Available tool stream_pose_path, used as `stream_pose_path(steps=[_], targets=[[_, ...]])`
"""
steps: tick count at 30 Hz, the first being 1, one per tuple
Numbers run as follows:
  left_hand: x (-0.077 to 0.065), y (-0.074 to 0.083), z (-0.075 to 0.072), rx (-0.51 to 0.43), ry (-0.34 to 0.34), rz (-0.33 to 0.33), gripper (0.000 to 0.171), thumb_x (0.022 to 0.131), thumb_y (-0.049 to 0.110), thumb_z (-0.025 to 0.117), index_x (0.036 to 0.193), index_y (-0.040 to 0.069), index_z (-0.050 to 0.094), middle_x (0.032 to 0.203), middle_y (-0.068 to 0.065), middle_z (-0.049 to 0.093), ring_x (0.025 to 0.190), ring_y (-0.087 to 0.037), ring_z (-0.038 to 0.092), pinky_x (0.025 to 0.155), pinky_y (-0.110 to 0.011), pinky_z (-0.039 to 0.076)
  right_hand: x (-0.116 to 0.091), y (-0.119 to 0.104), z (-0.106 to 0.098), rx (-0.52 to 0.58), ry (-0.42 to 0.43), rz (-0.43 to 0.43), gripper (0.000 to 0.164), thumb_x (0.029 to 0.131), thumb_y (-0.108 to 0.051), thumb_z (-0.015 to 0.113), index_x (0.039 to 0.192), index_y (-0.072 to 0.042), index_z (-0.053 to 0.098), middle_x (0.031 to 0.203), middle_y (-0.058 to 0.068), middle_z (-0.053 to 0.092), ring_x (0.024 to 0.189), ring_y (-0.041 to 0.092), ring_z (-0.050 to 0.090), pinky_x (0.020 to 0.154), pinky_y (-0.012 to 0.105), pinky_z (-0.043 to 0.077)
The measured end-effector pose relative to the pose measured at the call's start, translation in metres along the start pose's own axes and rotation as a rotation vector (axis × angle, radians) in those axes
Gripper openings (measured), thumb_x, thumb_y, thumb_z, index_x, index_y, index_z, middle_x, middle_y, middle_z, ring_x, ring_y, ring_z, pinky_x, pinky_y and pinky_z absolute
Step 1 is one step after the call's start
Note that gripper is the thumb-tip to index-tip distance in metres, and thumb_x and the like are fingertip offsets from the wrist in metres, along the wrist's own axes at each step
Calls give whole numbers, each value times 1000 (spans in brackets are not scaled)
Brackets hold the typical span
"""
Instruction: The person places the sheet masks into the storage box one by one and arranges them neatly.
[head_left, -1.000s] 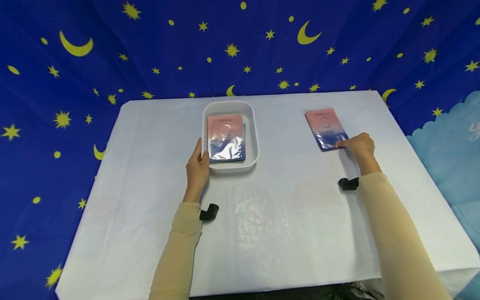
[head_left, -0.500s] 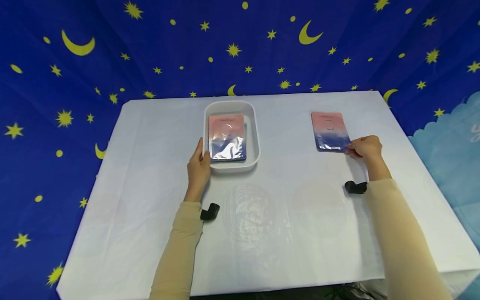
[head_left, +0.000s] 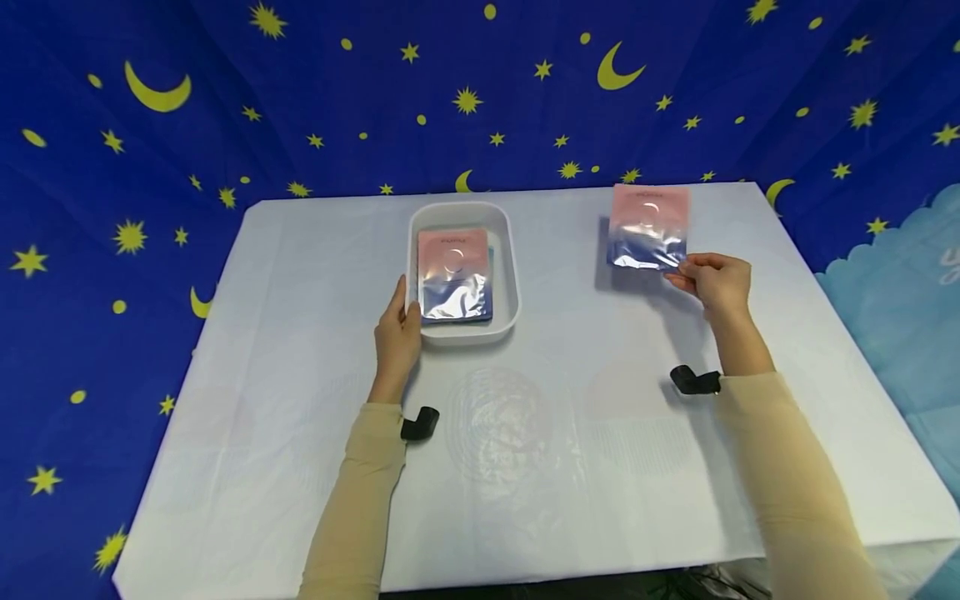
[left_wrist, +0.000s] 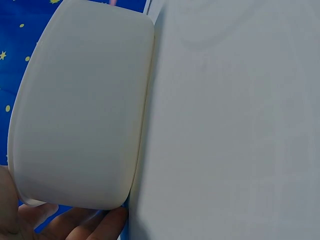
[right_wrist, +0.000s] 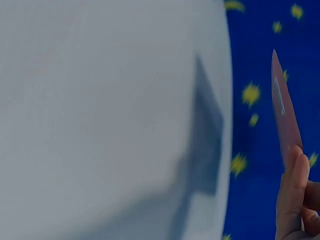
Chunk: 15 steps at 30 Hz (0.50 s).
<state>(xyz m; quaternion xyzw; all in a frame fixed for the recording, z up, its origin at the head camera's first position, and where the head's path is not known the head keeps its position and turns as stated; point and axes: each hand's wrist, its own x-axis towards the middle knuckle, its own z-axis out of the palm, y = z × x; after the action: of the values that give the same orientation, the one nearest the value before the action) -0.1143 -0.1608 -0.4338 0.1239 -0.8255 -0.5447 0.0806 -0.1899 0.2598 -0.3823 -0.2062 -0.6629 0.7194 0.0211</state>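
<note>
My right hand [head_left: 716, 279] pinches a flat foil sachet [head_left: 649, 225] by its lower right corner. The sachet fades from pink to dark blue, looks like a face mask pack, and is raised off the table, its shadow below. In the right wrist view, the sachet [right_wrist: 286, 112] appears nearly edge-on above the fingers [right_wrist: 295, 180]. My left hand [head_left: 397, 337] holds the white plastic tray [head_left: 504, 312] at its near left corner. Inside that tray, a matching sachet [head_left: 453, 271] lies on top, with a light blue edge showing beneath. The left wrist view shows the tray's outside wall [left_wrist: 82, 110].
A white cloth covers the table [head_left: 540, 517]. Behind it hangs a dark blue curtain [head_left: 517, 100] with yellow stars and moons. A light blue cloth [head_left: 900, 292] hangs at the right. Black camera mounts [head_left: 693, 381] stick out from both wrists.
The right hand first slides the sachet to the right along the table, then lifts it and shifts it slightly left. The left hand and the tray stay in place.
</note>
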Motion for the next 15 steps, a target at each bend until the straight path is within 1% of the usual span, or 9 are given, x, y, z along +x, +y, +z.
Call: stream_pose_path(steps=[3,5,6,8,10,12,15], targets=[[0,0,-1,4,1,-6,48,93,26,40,140,23,28,142,-2,30,128,-19,31,104,-32,30,-6,-2,21,-7,-41,-67,12,79,6,60,90,3,61,72,7,60,65,22,67,64,28,54],[0,0,-1,6,1,-10,48,93,26,40,140,23,28,142,-3,30,128,-19,31,104,-32,30,3,5,30,71,-120,-93,17,75,8,63,92,3,63,72,8,61,66,26,67,61,30,55],[0,0,-1,4,3,-13,48,93,26,40,139,24,29,142,-3,30,128,-19,31,104,-32,30,-6,1,42,35,-117,-121,18,77,7,62,94,4,62,73,7,61,67,26,67,63,30,54],[1,1,-1,2,10,-18,48,93,26,41,139,24,29,141,-3,31,128,-19,32,103,-32,31,-14,-1,59,39,-165,-150,19,76,7,62,95,7,61,73,8,61,66,25,67,62,29,55],[0,1,-1,4,8,-21,48,93,25,41,139,24,29,141,-3,32,127,-19,33,103,-32,32,-22,-4,75,59,-199,-153,19,76,9,61,95,10,60,71,9,62,62,23,66,58,28,55],[0,1,-1,4,6,-24,48,93,25,41,139,25,29,141,-3,31,127,-19,33,103,-32,32,-45,-14,98,-12,-193,-177,21,79,7,59,98,14,56,71,9,62,60,20,66,59,26,54],[0,2,0,4,0,-27,48,93,26,40,139,25,29,141,-3,31,127,-19,32,103,-32,31,-54,-13,118,-4,-224,-160,22,79,10,57,99,18,53,70,11,62,57,19,66,56,24,54]])
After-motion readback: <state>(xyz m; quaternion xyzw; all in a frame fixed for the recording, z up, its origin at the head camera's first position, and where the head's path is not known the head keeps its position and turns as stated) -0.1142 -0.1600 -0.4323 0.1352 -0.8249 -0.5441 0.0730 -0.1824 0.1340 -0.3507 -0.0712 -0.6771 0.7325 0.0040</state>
